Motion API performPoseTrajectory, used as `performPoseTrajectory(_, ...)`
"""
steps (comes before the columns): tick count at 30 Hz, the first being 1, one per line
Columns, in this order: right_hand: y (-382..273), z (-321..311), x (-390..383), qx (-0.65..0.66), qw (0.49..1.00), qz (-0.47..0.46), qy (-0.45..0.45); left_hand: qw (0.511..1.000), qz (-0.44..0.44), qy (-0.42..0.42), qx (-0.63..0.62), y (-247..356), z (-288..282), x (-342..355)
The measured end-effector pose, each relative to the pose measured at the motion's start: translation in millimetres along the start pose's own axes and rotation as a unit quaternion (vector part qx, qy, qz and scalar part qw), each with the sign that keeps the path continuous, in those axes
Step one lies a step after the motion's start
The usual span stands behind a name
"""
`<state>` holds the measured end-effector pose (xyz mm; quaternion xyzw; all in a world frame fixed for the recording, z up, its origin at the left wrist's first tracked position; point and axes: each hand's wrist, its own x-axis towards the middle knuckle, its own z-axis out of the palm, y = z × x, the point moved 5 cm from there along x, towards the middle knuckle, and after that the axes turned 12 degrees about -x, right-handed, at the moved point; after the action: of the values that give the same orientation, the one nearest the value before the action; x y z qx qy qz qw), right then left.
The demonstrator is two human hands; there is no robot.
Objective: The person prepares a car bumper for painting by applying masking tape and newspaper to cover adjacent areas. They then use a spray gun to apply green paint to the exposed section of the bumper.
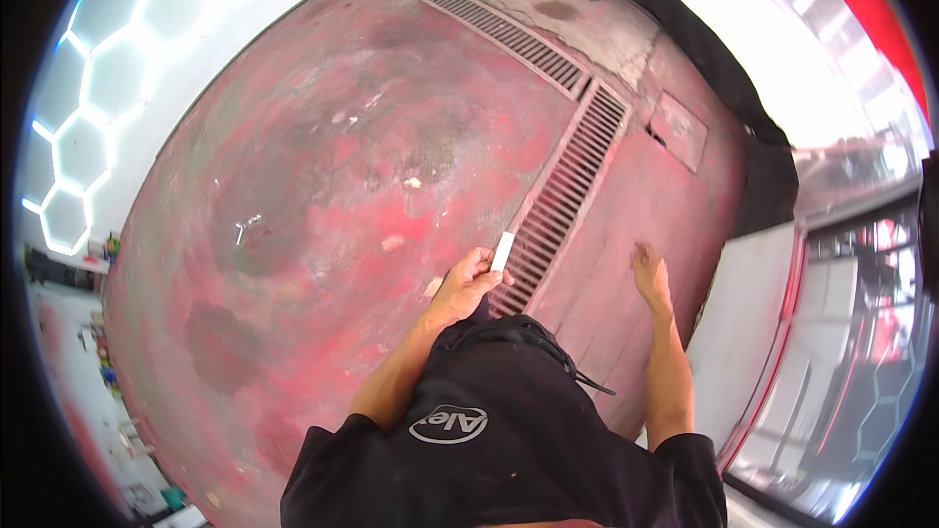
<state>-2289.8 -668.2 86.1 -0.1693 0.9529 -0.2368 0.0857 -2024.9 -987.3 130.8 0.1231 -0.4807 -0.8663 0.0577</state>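
Just below the middle of the frame, the left hand (468, 286) pinches a small white stick (505, 248) near its lower end, which seems to leave the top free. Farther right, the right hand (650, 279) looks open, maybe bare; its palm is hard to see. The drain grate (562, 191) runs between them.

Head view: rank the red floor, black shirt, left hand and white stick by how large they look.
1. Red floor
2. Black shirt
3. Left hand
4. White stick
Apparent size only.
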Motion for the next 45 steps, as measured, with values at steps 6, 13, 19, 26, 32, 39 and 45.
performPoseTrajectory(6, -264.2, -33.1, 193.3, 0.097, 0.961, -0.211, -0.153, 0.998, 0.031, -0.031, -0.036, 93.2, -11.6, 190.8)
performPoseTrajectory(13, -317.6, -26.5, 413.3, 0.180, 0.948, -0.189, -0.182, 0.993, -0.007, -0.112, -0.024, 197.3, 5.0, 441.4)
performPoseTrajectory(19, -334.0, -47.8, 603.0, 0.337, 0.925, -0.173, -0.041, 0.985, 0.038, -0.166, 0.035, 261.2, 4.0, 646.7)
performPoseTrajectory(26, -361.9, -37.3, 870.3, 0.317, 0.931, -0.153, -0.096, 0.989, 0.046, -0.141, 0.000, 302.2, -36.2, 906.0)
performPoseTrajectory(32, -417.6, -63.9, 1106.6, 0.126, 0.965, -0.187, -0.131, 0.995, 0.087, -0.044, -0.028, 389.6, -67.6, 1093.1)
performPoseTrajectory(39, -521.0, -82.9, 1331.5, 0.197, 0.929, -0.311, -0.030, 0.990, 0.127, -0.016, 0.052, 460.0, -167.8, 1318.2)
performPoseTrajectory(45, -596.4, -64.4, 1531.4, 0.148, 0.924, -0.349, -0.051, 0.976, 0.141, -0.042, 0.159, 540.6, -247.5, 1530.1)
